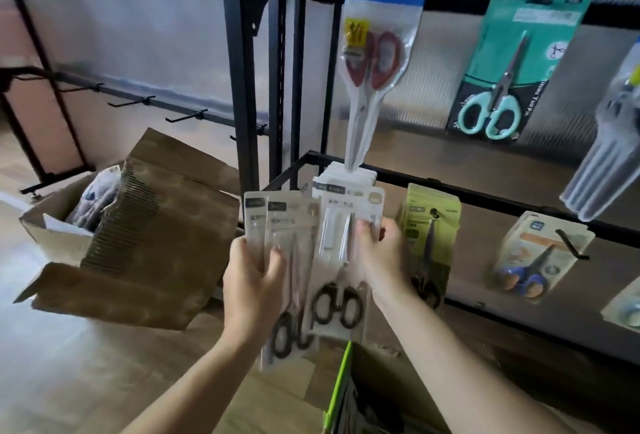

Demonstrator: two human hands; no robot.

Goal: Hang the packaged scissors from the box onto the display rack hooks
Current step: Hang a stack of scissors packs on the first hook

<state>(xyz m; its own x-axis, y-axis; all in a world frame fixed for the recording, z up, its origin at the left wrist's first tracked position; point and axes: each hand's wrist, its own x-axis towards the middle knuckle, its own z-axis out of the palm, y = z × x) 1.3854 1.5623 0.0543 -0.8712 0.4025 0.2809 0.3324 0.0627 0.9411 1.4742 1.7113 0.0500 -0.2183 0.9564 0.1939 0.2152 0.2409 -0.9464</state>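
My left hand grips a small stack of beige scissor packs with black handles at their lower ends. My right hand pinches a white pack of black-handled scissors just right of that stack. This pack sits in front of a row of the same white packs on a lower rack hook. An open cardboard box stands on the floor to the left, with more packs inside. A green-edged box lies below my hands.
The black display rack carries hung packs: red-handled scissors, teal ones, green packs and blue-handled ones. Bare hooks stick out along the left rail. The floor is pale wood.
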